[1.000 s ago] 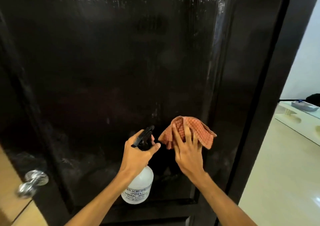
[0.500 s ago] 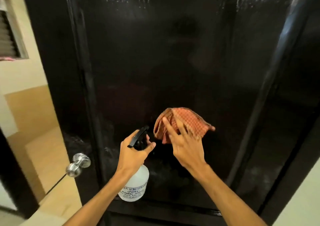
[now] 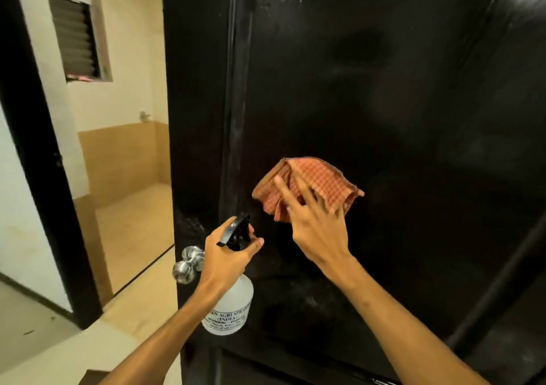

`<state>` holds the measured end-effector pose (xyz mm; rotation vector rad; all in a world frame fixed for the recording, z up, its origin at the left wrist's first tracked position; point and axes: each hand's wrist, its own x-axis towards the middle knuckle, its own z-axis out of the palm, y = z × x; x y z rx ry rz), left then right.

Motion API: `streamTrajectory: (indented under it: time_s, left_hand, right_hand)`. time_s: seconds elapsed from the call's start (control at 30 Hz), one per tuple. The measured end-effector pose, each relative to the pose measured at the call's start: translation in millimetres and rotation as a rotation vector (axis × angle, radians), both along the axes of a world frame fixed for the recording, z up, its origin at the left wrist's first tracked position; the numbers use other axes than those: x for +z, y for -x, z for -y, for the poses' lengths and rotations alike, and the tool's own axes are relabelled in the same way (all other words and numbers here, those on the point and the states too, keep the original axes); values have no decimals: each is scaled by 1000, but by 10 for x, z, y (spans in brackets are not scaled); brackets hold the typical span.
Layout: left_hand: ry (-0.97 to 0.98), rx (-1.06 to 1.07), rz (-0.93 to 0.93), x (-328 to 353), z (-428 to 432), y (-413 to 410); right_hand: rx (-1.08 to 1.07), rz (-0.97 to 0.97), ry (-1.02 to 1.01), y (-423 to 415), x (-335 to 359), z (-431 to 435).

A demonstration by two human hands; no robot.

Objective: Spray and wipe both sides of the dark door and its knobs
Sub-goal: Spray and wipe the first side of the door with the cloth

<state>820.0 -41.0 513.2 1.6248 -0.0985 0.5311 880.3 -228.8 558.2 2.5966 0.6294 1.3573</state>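
The glossy dark door (image 3: 384,95) fills most of the view, wet streaks shining near its top. My right hand (image 3: 317,228) presses an orange checked cloth (image 3: 313,189) flat against the door's middle panel, fingers spread and straight. My left hand (image 3: 227,256) grips the neck of a white spray bottle (image 3: 232,310) with a black trigger head, held just in front of the door. A round silver knob (image 3: 187,263) juts from the door's left edge, partly behind my left hand.
Left of the door an opening shows a beige-tiled room (image 3: 130,160) with a louvred window (image 3: 78,35) high up. A dark door frame post (image 3: 41,148) stands at the far left. Pale floor (image 3: 35,340) lies below.
The view has swung left, so the knob and the tiled room now show. My right hand and cloth slid left across the door panel. The left hand keeps its hold on the bottle.
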Motion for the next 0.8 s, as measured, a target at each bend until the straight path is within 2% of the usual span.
streamTrajectory:
  time_s: [0.07, 0.2, 0.27, 0.33, 0.4, 0.47, 0.53, 0.6, 0.67, 0.7, 0.8]
  left_hand:
    - [38, 46, -34, -45, -126, -31]
    - [49, 66, -66, -156, -461, -32]
    - [63, 39, -47, -161, -608, 0]
    - [70, 49, -30, -124, -772, 29]
    - [64, 64, -27, -116, -876, 24]
    - [59, 117, -42, -192, -1048, 5]
    - [66, 139, -45, -281, -1180, 17]
    - [66, 149, -46, -346, -1301, 40]
    - [79, 146, -51, -351, -1392, 30]
    - [77, 140, -52, -344, -1433, 22]
    - [51, 164, -49, -383, -1612, -47]
  right_hand:
    - [-17, -17, -26, -15, -47, -181]
    - [36, -234, 321, 74, -953, -315]
    - [64, -269, 426, 13, -938, -362]
    - [81, -151, 331, -118, -556, -577]
    - [38, -19, 147, -183, -28, -816]
    - [10, -3, 71, -249, 152, -1071]
    - [44, -60, 195, -291, -139, -1230]
    - [84, -228, 406, -239, -665, -1313]
    - [84, -374, 488, -225, -872, -1351]
    - [96, -376, 468, -247, -804, -1422]
    - [86, -190, 357, -404, -323, -1853]
